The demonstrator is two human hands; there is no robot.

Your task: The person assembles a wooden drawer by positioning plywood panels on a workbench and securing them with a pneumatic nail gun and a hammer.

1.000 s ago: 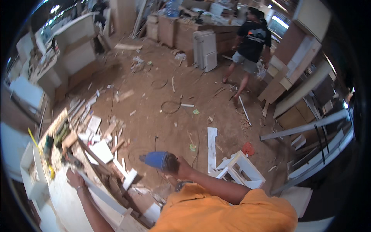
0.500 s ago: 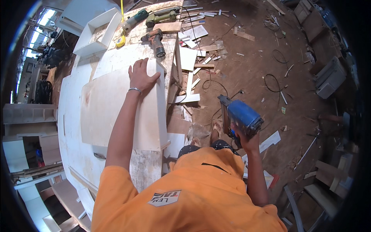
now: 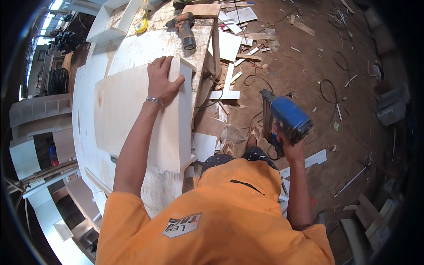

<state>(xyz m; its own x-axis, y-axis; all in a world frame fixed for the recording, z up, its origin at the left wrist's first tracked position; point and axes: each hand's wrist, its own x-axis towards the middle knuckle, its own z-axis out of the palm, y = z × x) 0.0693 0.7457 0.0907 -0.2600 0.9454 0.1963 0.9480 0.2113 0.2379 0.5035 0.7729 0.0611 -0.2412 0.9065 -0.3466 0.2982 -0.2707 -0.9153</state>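
1. Plywood panel (image 3: 132, 119): lies flat on the desk (image 3: 150, 44), near its right edge.
2. Left hand (image 3: 162, 81): grip spread, fingers over the panel's far corner.
3. Right hand (image 3: 289, 148): grip clenched round a blue nail gun (image 3: 287, 118), held above the floor (image 3: 309, 66).
4. Cordless drill (image 3: 185, 28): on the desk beyond.

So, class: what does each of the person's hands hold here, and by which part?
The right hand grips a blue nail gun by its handle, out over the floor. The left hand presses on the far end of a pale board lying on the workbench, fingers at its edge.
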